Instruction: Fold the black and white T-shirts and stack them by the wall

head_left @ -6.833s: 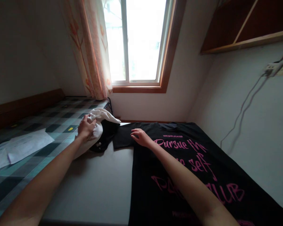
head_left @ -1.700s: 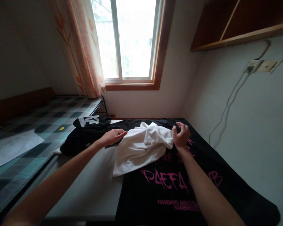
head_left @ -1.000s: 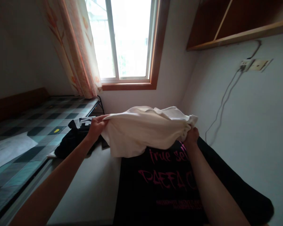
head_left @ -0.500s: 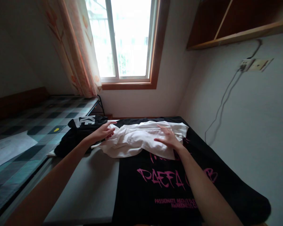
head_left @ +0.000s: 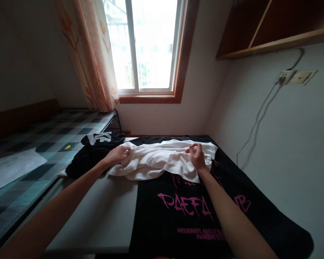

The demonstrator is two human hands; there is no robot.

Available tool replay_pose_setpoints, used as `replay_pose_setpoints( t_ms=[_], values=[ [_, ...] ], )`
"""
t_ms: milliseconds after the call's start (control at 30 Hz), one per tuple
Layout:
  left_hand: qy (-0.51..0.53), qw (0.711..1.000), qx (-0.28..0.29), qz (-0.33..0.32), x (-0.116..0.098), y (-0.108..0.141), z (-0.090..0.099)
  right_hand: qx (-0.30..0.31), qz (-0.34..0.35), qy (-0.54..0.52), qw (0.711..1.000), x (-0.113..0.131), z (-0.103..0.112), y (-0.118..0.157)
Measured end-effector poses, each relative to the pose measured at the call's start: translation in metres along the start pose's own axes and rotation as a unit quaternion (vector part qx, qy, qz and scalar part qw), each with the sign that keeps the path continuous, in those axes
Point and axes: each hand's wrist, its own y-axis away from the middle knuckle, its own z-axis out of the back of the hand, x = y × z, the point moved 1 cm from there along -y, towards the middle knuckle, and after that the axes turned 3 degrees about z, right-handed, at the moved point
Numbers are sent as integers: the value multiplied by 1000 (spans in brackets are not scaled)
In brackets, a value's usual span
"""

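A crumpled white cloth [head_left: 156, 158] lies across the far part of a black cloth with pink lettering [head_left: 151, 223], which covers the right side of a pale table [head_left: 97, 216]. My left hand [head_left: 119, 154] is closed on the white cloth's left end. Over the cloth's right part, my right hand [head_left: 196, 155] has its fingers pinched on the fabric. Just left of my left hand sits a bundled black garment [head_left: 83, 160] with white letters.
On the left is a bed with a checked cover [head_left: 18, 144] and a paper sheet [head_left: 13, 167] on it. A white wall [head_left: 294, 144] with a socket and hanging cable [head_left: 255, 126] borders the right. A window [head_left: 151, 46] is ahead.
Both hands have gone from spread fingers to closed on the white cloth. The cloth's left edge has shifted a little. The view has moved slightly.
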Motion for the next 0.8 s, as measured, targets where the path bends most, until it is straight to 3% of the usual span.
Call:
replay_pose_setpoints(
  t_ms=[100, 200, 267, 300, 333, 400, 467, 500, 533, 567, 600, 667, 733, 800],
  values=[
    [22, 998, -65, -1, 0, -5, 12, 90, 54, 21, 994, 7, -3, 2],
    [36, 980, -193, -16, -10, 0, 20, 149, 112, 74, 980, 14, -10, 8],
    [15, 967, -246, -66, -26, 10, 21, 164, 131, 110, 972, 18, -14, 11],
    [4, 966, -237, -104, -35, 16, 20, 167, 135, 124, 969, 19, -16, 12],
    [1, 970, -195, -146, -45, 22, 18, 169, 139, 136, 966, 21, -17, 13],
    [4, 976, -15, -217, -63, 33, 10, 169, 151, 147, 963, 24, -19, 14],
    [0, 954, 190, -230, -73, 41, 1, 167, 160, 146, 962, 26, -21, 16],
    [-6, 939, 266, -217, -75, 42, -3, 168, 159, 145, 962, 27, -22, 17],
    [-15, 931, 308, -197, -76, 42, -6, 173, 154, 143, 962, 27, -23, 18],
    [-23, 935, 308, -174, -76, 39, -9, 182, 146, 143, 962, 27, -24, 19],
    [-30, 950, 269, -154, -75, 35, -10, 193, 138, 143, 961, 27, -25, 20],
    [-37, 983, 123, -131, -75, 26, -12, 215, 127, 145, 957, 28, -27, 22],
    [-39, 990, 5, -133, -77, 21, -16, 225, 127, 148, 955, 28, -27, 23],
    [-55, 986, -21, -155, -83, 20, -26, 229, 129, 153, 953, 29, -27, 23]
  ],
)
